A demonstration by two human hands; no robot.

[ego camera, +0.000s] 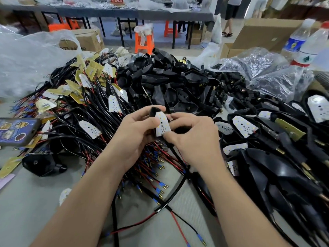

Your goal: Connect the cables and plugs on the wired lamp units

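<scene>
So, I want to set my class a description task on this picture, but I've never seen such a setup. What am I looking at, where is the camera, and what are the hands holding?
There is no machine here. A person works bare-handed, and the single picture comes from a camera worn on their head, looking forward and down. The left hand and right hand together pinch a small white pointed LED board, with a black cable hanging below it. On the grey table lie a heap of similar boards on black and red wires, a heap of black plastic lamp shells and, at right, shells with boards fitted.
</scene>
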